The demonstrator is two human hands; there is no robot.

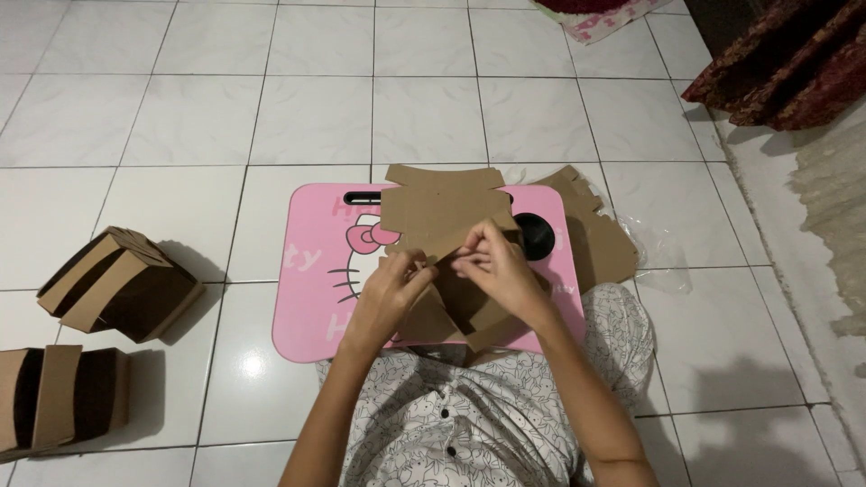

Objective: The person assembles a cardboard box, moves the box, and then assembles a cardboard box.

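Note:
A flat brown cardboard box blank is held over a pink lap table with a cartoon cat face on it. My left hand pinches a lower flap of the blank from the left. My right hand grips its middle fold from the right, fingertips close to those of the left hand. Part of the blank hangs down between my wrists and is half hidden by them.
A stack of flat cardboard blanks lies on clear plastic right of the lap table. Two folded cardboard boxes sit on the white tiled floor at the left. Dark red patterned cloth lies at the top right.

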